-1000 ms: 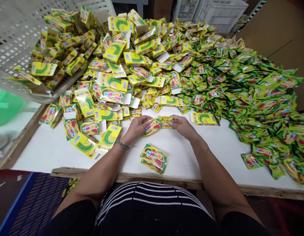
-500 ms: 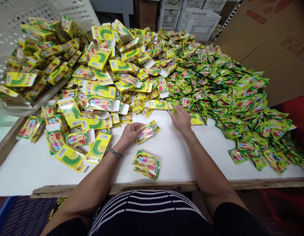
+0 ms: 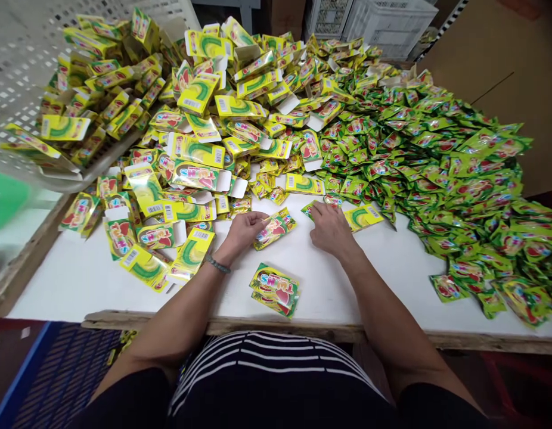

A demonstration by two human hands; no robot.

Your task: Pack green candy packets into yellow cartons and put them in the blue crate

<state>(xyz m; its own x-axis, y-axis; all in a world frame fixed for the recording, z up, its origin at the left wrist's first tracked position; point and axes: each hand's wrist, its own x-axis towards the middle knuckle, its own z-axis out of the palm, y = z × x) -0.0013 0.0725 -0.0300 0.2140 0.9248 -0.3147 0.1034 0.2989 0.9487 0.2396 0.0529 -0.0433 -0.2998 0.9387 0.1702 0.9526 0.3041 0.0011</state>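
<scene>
My left hand is closed, thumb and fingers pinching a small yellow-green carton printed with TWINS lettering. My right hand has its fingers curled down at the table, with a green sachet poking out at the fingertips. Just right of that hand a yellow carton lies flat. Closer to my body, overlapping cartons rest on the white tabletop.
A big heap of green sachets covers the right side. Yellow cartons pile up at the left, more of them in a white perforated basket. A wooden edge runs along the table's front. A cardboard box stands behind right.
My right hand has drawn slightly back from the heap, and a green sachet now shows at its fingers. My left hand still holds its carton. The whole view has shifted a little.
</scene>
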